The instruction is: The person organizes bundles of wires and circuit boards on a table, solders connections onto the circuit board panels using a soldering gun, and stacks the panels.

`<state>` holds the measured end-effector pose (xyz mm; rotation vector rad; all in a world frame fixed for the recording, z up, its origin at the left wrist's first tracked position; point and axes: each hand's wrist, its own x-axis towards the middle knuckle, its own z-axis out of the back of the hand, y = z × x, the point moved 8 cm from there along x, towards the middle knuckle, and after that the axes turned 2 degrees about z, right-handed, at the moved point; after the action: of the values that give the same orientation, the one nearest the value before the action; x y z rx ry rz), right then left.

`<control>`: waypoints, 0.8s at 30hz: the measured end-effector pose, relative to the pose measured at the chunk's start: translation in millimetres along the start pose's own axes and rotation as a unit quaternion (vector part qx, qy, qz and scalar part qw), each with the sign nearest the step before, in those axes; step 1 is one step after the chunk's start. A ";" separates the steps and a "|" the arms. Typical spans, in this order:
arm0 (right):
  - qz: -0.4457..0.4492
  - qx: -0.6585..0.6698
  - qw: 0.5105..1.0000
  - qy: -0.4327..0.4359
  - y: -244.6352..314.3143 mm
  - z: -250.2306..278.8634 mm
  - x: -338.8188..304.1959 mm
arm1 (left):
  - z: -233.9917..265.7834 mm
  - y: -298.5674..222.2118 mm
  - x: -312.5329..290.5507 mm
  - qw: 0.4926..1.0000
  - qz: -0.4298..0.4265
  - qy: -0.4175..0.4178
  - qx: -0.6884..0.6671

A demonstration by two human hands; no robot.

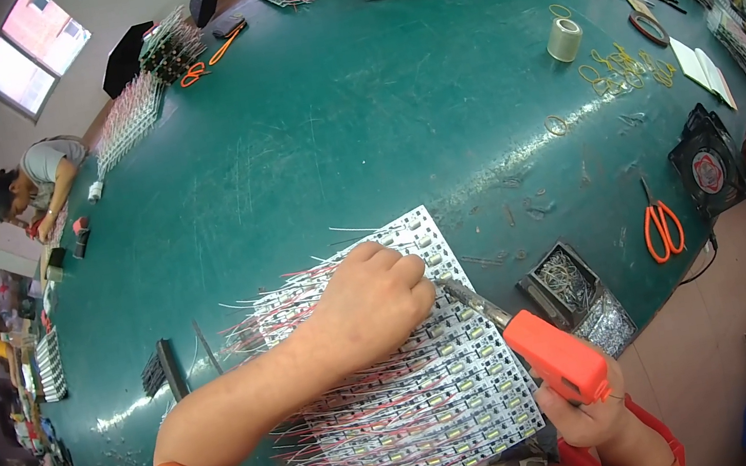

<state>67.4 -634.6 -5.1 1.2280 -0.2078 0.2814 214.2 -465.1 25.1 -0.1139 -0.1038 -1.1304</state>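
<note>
A white circuit board panel [487, 352] lies on the green table close to my body, with small dark and yellowish parts in rows. Red and white wires [282, 307] stick out from its left side. My left hand [378, 293] rests over the upper part of the panel, its fingers curled in a pinch; what they hold is hidden beneath them. In my right hand [585, 410] is a red-handled soldering iron [556, 355], gripped from below. Its metal tip points up and left, down to the board right beside my left fingers.
Right of the panel sits a dark metal box [563, 280] with wire scraps. Beyond it lie orange-handled scissors [662, 229] and a black fan [709, 162]. Farther back are a tape roll [565, 40] and yellow rubber bands [622, 71]. Another person [48, 179] works at the far left.
</note>
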 end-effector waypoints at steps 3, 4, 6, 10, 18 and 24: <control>-0.004 0.001 1.000 -0.003 0.8 0.4 0.2 | -1.0 0.5 0.5 1.000 -0.003 0.003 -0.002; -0.004 0.001 1.000 -0.003 0.7 0.4 0.7 | -1.7 0.6 0.5 1.000 -0.004 0.005 -0.004; 0.020 -0.016 1.000 -0.004 3.9 0.4 2.5 | -1.4 0.5 1.2 1.000 -0.007 0.006 -0.005; 0.015 -0.003 1.000 -0.001 4.6 -0.9 5.8 | -0.7 0.5 1.5 1.000 -0.008 0.013 -0.004; 0.023 -0.016 1.000 -0.005 7.8 -0.9 6.9 | -1.6 1.4 2.8 1.000 -0.008 0.016 -0.006; 0.009 -0.010 1.000 0.002 3.3 -2.2 4.1 | -3.5 1.7 2.2 1.000 -0.009 0.026 -0.002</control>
<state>70.2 -631.1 -1.6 1.2067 -0.2181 0.2973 216.8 -466.9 21.8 -0.0874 -0.0561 -1.1506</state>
